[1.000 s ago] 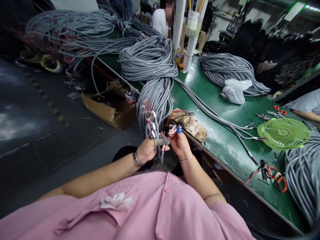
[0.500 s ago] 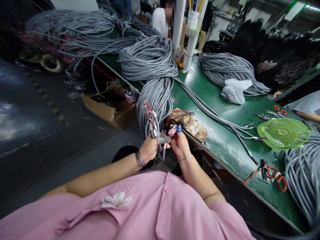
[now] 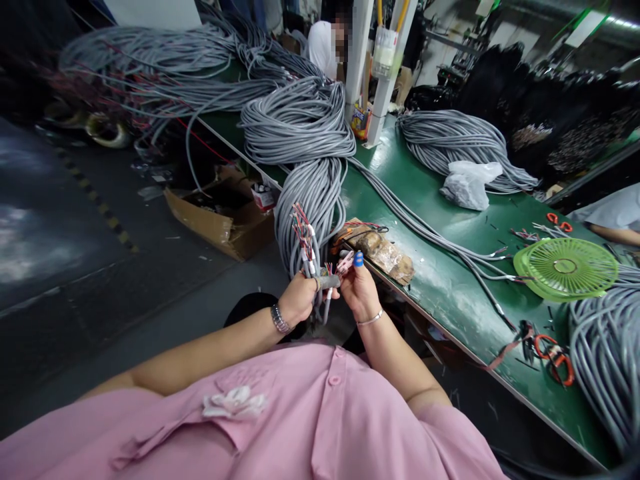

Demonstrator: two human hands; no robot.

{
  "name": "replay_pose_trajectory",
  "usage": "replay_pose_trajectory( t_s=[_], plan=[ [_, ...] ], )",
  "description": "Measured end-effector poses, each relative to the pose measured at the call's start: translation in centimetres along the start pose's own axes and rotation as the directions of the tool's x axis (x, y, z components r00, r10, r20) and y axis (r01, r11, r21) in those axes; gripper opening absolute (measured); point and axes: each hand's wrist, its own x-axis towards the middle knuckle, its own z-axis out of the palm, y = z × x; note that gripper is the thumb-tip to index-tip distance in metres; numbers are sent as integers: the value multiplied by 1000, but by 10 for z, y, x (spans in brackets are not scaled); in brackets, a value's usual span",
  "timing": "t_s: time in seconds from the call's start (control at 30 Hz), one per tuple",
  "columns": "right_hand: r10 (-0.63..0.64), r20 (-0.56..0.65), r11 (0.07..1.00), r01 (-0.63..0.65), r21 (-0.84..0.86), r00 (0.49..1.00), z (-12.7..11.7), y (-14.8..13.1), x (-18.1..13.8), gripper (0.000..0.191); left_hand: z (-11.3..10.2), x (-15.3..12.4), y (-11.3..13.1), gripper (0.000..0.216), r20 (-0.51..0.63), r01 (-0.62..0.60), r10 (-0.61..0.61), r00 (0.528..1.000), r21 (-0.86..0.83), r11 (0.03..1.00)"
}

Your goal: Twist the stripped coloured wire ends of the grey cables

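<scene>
My left hand (image 3: 299, 298) is closed around the end of a grey cable (image 3: 327, 282), thumb on top. Thin coloured wires stick out of that end. My right hand (image 3: 358, 288) pinches those wires just to the right; a blue cap covers its fingertip and something small and pink shows between the fingers. Both hands hover off the near-left edge of the green bench (image 3: 450, 267), below a thick bundle of grey cables (image 3: 311, 193) that hangs over the edge with stripped ends (image 3: 303, 240).
A taped brown block (image 3: 383, 252) lies on the bench by my hands. Further right are a green fan guard (image 3: 567, 268), red-handled cutters (image 3: 553, 350), a white plastic bag (image 3: 469, 183) and more cable coils (image 3: 457, 143). A cardboard box (image 3: 220, 213) stands on the floor. Other people work at the back and far right.
Hardly anything differs: both hands keep their hold on the cable end and wires, with small finger shifts. The view has tilted slightly.
</scene>
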Motion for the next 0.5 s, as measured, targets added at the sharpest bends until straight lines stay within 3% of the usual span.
replay_pose_trajectory(
  t_s=[0.3, 0.43, 0.5],
  plan=[
    [125, 63, 992, -127, 26, 990, -6, -3, -7, 40, -17, -1, -13, 13, 65, -48, 49, 997, -16, 999],
    [227, 169, 971, -208, -121, 959, -11, -7, -22, 49, -21, -8, -15, 13, 90, -113, 112, 990, -1, 994],
    [233, 236, 959, -183, -214, 943, -12, -7, -31, 46, -23, -9, -18, 14, 96, -134, 133, 987, 5, 991]
  ],
)
